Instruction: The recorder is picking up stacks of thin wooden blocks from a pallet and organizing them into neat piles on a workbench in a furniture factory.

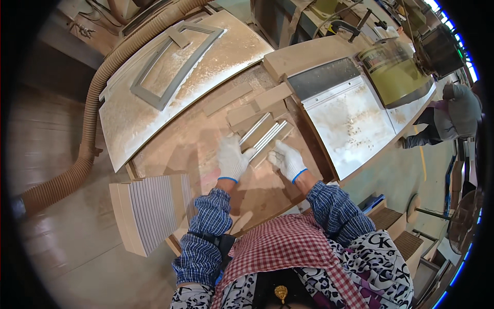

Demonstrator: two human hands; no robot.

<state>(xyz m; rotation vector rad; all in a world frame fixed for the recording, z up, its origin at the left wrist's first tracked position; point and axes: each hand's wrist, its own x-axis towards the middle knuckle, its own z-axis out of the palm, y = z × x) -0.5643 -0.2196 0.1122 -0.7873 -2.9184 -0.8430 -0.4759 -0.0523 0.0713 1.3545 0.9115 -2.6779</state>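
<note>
Both my hands wear white knit gloves with blue cuffs. My left hand (234, 158) is closed on the left side of a few narrow brown boards (265, 136) with white edges, its thumb lying across their near ends. At their right side, my right hand (286, 160) has its fingers bent in against the boards; its fingertips are partly hidden. The boards lie slanted, just above or on the brown worktable (180, 149). Right behind them are more plain brown strips (260, 106), overlapping one another.
A tall stack of brown boards (154, 211) with pale edges stands at the left. Behind lies a dusty white panel (236, 41) bearing a grey frame (154, 98). A machine's white bed (345, 129) is at the right. A ribbed hose (95, 98) curves past the left. Another person (455, 110) stands far right.
</note>
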